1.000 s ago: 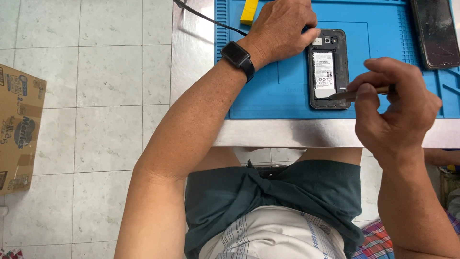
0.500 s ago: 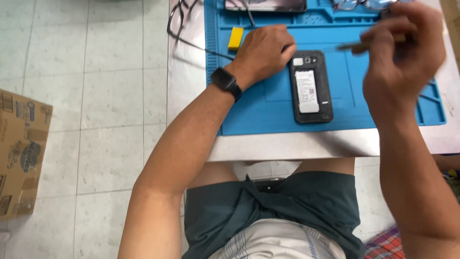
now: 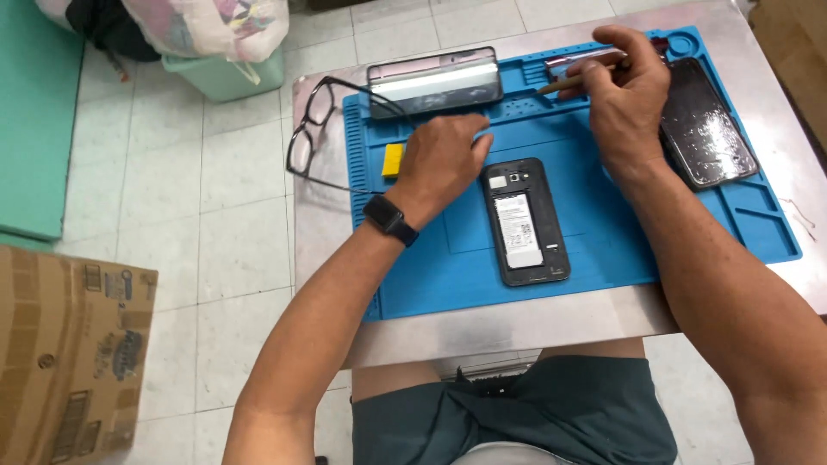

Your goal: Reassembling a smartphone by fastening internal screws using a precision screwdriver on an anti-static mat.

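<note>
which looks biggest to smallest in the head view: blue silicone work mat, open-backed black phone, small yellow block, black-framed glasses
1. Blue silicone work mat
2. Black-framed glasses and open-backed black phone: similar extent, too close to rank
3. Small yellow block

The right hand [image 3: 624, 103] covers most of the thin tool [image 3: 564, 83] it grips, so only the tip shows. The left hand [image 3: 444, 159] hides whatever lies under its palm on the blue mat [image 3: 603, 232]. The cardboard box [image 3: 69, 362] is cut off at the left and bottom edges, and the bag [image 3: 207, 26] by the top edge. The print on the phone's battery [image 3: 519, 230] is perhaps a label, too small to tell
</note>
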